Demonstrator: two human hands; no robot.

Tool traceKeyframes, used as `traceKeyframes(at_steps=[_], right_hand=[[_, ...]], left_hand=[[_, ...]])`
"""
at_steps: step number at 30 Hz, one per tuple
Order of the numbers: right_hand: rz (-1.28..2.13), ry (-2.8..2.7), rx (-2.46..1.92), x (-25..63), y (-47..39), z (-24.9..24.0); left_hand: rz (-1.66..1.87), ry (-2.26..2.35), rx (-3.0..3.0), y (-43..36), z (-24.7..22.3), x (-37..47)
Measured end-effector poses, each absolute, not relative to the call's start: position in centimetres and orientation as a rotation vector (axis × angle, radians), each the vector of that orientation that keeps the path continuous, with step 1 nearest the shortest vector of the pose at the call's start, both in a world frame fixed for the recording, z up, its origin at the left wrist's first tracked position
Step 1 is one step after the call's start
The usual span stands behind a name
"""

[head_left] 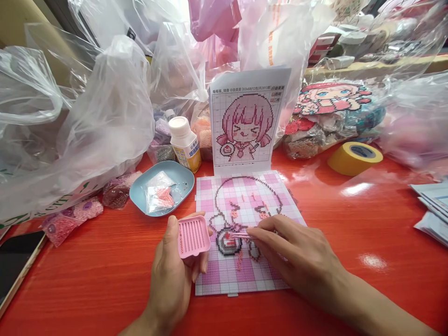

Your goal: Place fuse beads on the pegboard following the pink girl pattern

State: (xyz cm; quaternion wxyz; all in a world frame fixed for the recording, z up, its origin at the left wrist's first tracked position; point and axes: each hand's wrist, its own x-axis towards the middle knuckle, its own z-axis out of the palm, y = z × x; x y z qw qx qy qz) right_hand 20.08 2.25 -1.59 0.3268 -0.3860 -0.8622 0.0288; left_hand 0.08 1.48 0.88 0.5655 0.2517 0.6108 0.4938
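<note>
My left hand (174,270) grips a small pink ridged bead tray (194,236), tilted toward me, with red beads along its left groove. In my right hand (297,249) is a pair of pink tweezers (241,235), pinched between thumb and fingers. Their tips are over the round cake motif on the pegboard (210,280), which is pink-and-white checked. Dark beads on the board outline a head, a bun and a round plate; some red and pink beads lie within. Whether the tweezers hold a bead is too small to tell. My right hand covers the board's right part.
Behind the board stands a printed pattern sheet (241,130). A blue dish (189,179) holding a bead bag, a white bottle (184,144) and bagged beads (73,219) are leftward. Yellow tape (336,158) and papers (434,205) lie right. Plastic bags (115,93) crowd the back; a phone (17,261) is far left.
</note>
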Motion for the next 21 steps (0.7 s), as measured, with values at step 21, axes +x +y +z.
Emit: traceKeyframes(at_steps=[21], right_hand=[[0.053,-2.326,-1.016,20.08,2.16,-1.89]], left_hand=[[1.137,1.466,0.565,1.41,1.16,0.28]])
